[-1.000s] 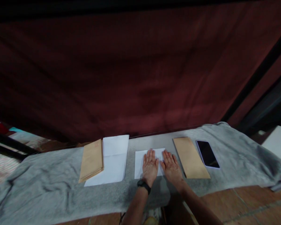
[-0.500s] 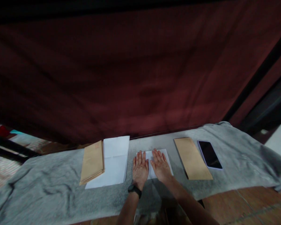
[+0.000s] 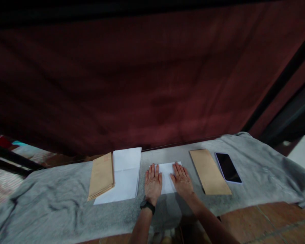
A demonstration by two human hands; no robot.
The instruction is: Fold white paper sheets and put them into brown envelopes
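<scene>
A folded sheet of white paper [image 3: 167, 179] lies on the grey cloth in front of me. My left hand [image 3: 153, 183] rests flat on its left edge, fingers stretched forward, a dark watch [image 3: 147, 206] on the wrist. Over the paper's right edge lies my right hand [image 3: 182, 179], palm down with the fingers out. Between the two hands the middle of the sheet shows. To the right is a single brown envelope [image 3: 210, 173]. On the left, a stack of brown envelopes [image 3: 101, 176] partly covers a pile of white sheets [image 3: 127, 173].
A phone with a pale purple case [image 3: 228, 167] lies beyond the right envelope. Grey cloth [image 3: 53, 196] covers the long, narrow surface, wrinkled at both ends. Behind it hangs a dark red curtain [image 3: 152, 84]. Brown floor tiles [image 3: 269, 220] show at the lower right.
My right hand has slid to the right across the paper, away from the left hand, uncovering the middle of the sheet. My left hand stays at the left edge.
</scene>
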